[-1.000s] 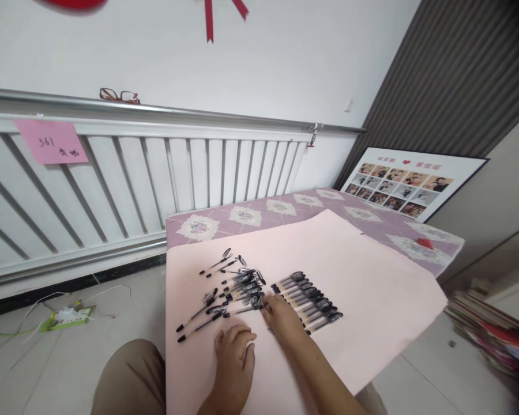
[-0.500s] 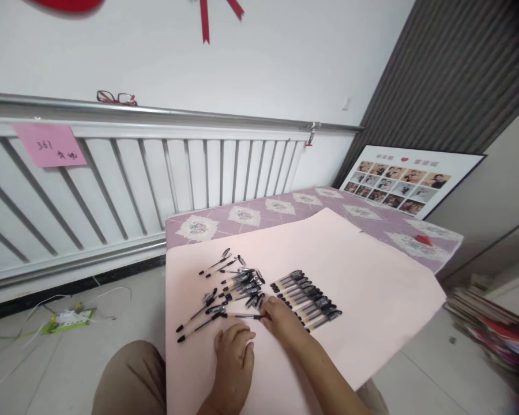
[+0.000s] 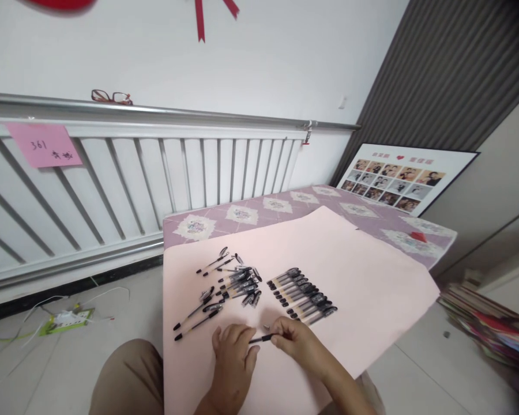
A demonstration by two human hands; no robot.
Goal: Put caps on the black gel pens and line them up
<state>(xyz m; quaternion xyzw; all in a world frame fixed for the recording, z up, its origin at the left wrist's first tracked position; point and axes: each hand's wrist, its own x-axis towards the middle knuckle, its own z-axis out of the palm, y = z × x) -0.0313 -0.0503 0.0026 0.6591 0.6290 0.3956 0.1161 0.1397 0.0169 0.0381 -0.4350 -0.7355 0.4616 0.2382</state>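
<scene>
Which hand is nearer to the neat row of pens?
Right. The right hand is just in front of the near end of the row of pens; the left hand is farther off, to the row's left and nearer the camera.

A white radiator [image 3: 211, 173] is standing along the worktop's [image 3: 439, 253] far edge, a pink note [image 3: 43, 145] hanging on its left part and glasses [image 3: 111, 99] resting on the pipe [image 3: 199, 113] above. A flowered purple cloth [image 3: 218, 214] is covering that edge. A red object [image 3: 418, 236] is lying near the right corner, a photo board [image 3: 398, 178] is slanting beyond it, and a power strip [image 3: 67, 324] is lying on the floor [image 3: 134, 305] off the left edge.
</scene>
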